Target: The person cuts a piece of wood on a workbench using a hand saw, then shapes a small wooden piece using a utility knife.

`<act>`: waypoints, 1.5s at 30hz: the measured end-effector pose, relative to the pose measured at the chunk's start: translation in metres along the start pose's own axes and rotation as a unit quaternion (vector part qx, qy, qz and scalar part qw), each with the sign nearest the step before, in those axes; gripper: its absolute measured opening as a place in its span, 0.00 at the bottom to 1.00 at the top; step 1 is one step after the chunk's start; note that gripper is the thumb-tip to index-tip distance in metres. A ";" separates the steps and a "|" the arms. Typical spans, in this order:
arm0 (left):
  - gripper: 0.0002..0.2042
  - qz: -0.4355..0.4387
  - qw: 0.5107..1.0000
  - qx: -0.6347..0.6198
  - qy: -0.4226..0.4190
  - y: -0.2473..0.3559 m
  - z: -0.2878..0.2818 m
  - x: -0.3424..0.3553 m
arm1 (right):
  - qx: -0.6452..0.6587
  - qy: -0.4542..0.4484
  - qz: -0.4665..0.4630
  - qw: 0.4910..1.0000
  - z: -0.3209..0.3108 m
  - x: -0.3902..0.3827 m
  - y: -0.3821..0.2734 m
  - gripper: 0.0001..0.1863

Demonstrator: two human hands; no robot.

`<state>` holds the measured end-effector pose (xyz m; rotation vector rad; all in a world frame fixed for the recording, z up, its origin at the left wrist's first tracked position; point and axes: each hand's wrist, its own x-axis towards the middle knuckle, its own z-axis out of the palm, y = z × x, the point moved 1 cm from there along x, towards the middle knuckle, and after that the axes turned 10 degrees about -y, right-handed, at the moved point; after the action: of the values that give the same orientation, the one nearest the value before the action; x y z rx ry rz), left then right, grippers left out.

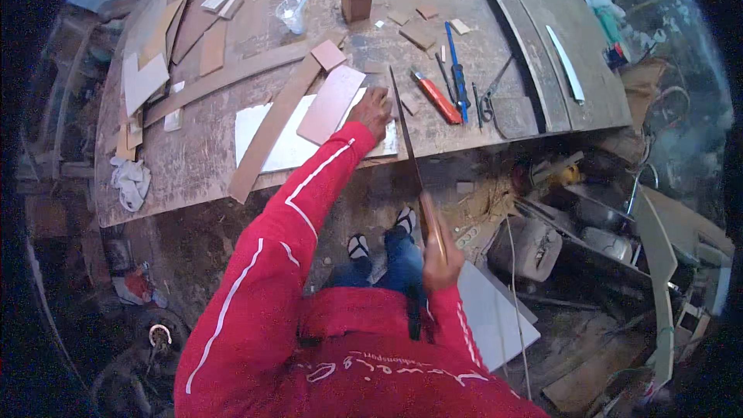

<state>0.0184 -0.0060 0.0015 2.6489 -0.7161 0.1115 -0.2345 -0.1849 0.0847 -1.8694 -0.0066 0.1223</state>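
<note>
My right hand (443, 265) is closed round the wooden handle of a handsaw (411, 147). Its long, thin dark blade points away from me, over the table's front edge, just right of a white board (275, 156). My left hand (373, 114) rests with curled fingers on the right end of that board, holding it down; the fingertips are partly hidden. Beside this hand a pale pink panel (331, 106) lies slanted on the white board. A long brown strip (272, 128) crosses the board further left, with a small pinkish block (328, 55) at its far end.
The worn wooden table (209, 178) carries a red utility knife (438, 98), a blue tool (457, 70), scissors (487, 101), a clear cup (291, 15), a small brown box (356, 1) and several offcuts. A grey container (526, 248) and scrap lie on the floor at right.
</note>
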 end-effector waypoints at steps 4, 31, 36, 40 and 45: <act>0.14 0.054 0.997 0.045 0.009 0.002 0.006 0.005 | -0.036 0.028 0.053 0.998 -0.004 0.029 -0.021 0.24; 0.15 0.023 0.999 0.032 -0.018 0.009 -0.001 0.005 | -0.033 0.097 -0.026 0.994 0.000 -0.002 -0.001 0.22; 0.15 0.032 0.998 0.043 -0.023 0.000 0.000 0.001 | -0.029 0.099 -0.038 0.994 0.001 -0.003 0.010 0.22; 0.14 0.040 0.998 0.039 -0.022 0.002 -0.005 0.002 | -0.064 0.117 -0.103 0.986 0.001 -0.015 -0.003 0.21; 0.14 0.053 0.998 0.021 -0.004 -0.001 0.004 0.005 | -0.036 0.112 -0.045 0.992 0.003 0.022 0.009 0.20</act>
<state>0.0232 -0.0092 -0.0020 2.6525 -0.8659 0.1454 -0.2135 -0.1831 0.0731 -1.9433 0.0613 -0.1524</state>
